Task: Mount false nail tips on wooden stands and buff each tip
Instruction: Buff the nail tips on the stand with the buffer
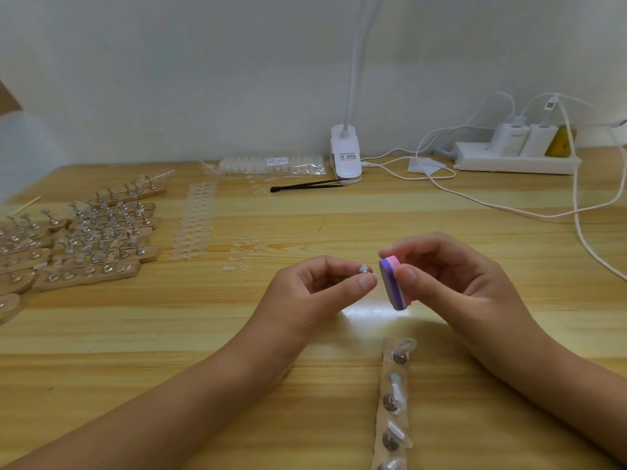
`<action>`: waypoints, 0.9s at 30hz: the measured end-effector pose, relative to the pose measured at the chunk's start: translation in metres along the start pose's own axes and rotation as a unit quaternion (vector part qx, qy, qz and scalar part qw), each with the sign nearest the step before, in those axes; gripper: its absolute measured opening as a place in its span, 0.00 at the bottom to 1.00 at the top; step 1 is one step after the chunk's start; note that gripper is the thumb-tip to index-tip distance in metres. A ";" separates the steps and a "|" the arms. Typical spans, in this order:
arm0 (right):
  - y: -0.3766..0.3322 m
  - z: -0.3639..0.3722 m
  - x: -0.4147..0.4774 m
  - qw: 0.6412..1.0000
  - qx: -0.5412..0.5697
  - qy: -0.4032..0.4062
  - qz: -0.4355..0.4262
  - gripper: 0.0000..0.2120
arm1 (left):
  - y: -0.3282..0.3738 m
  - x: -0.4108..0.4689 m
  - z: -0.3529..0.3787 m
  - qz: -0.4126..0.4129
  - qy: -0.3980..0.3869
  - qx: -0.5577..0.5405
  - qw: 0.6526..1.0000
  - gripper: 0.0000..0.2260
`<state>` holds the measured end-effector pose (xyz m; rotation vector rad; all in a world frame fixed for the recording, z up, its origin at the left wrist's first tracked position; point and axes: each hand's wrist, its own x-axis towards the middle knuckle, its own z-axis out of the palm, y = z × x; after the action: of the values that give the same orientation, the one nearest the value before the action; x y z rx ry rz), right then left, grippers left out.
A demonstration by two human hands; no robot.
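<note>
My left hand (319, 286) pinches a small metal holder with a clear nail tip (363, 269) between thumb and forefinger, above the table's middle. Just to its right, my right hand (451, 276) grips a pink, white and purple buffer block (393, 283), its purple face turned toward the tip and a small gap between them. Below the hands a wooden stand (390, 401) lies lengthwise on the table with several clear tips mounted on metal holders.
Many wooden stands (84, 239) with holders crowd the left side. Strips of loose nail tips (195, 222) lie beside them. A bag of tips (271, 164), black tweezers (305, 187), a clip lamp (346, 157) and a power strip (515, 157) with trailing cables sit along the wall.
</note>
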<state>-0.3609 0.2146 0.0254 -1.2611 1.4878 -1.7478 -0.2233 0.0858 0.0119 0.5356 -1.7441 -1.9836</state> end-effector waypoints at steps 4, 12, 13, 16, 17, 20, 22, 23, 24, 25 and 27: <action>0.004 0.000 -0.001 0.999 0.000 -0.035 -0.002 0.09 | 0.001 0.001 -0.001 -0.006 0.014 -0.016 1.000 0.11; 0.009 -0.002 0.000 1.000 0.004 -0.030 -0.005 0.06 | 0.002 -0.001 0.002 -0.006 0.013 0.000 1.000 0.07; 0.009 -0.002 0.000 0.999 0.005 -0.042 0.003 0.06 | 0.002 -0.001 0.002 -0.010 0.020 -0.008 1.000 0.07; 0.008 -0.001 0.000 1.000 0.026 -0.017 -0.003 0.09 | 0.002 -0.002 0.002 0.000 -0.001 0.008 1.000 0.08; 0.008 -0.001 0.000 0.999 0.035 -0.004 -0.007 0.09 | 0.002 -0.003 0.003 0.004 -0.008 0.015 1.000 0.08; 0.007 -0.001 0.000 0.999 0.039 -0.022 0.003 0.09 | 0.003 -0.003 0.003 0.002 0.002 0.006 1.000 0.09; 0.007 -0.001 -0.002 0.999 0.034 -0.033 0.007 0.10 | 0.003 -0.002 0.002 -0.004 0.005 -0.002 1.000 0.08; 0.007 -0.001 -0.002 0.999 0.032 -0.025 0.001 0.10 | 0.003 -0.002 0.002 -0.006 0.005 -0.001 1.000 0.07; 0.006 -0.002 -0.003 0.999 0.029 -0.013 -0.010 0.10 | 0.003 -0.002 0.003 -0.006 0.004 0.001 1.000 0.06; 0.006 -0.002 -0.002 1.000 0.023 -0.004 -0.019 0.11 | 0.003 -0.002 0.003 -0.005 0.003 0.003 1.000 0.05; 0.006 -0.002 -0.002 1.000 0.011 -0.006 -0.023 0.11 | 0.003 -0.002 0.003 -0.005 0.004 0.003 1.000 0.04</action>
<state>-0.3627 0.2153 0.0196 -1.3018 1.4399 -1.7784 -0.2228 0.0894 0.0152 0.5554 -1.7463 -1.9813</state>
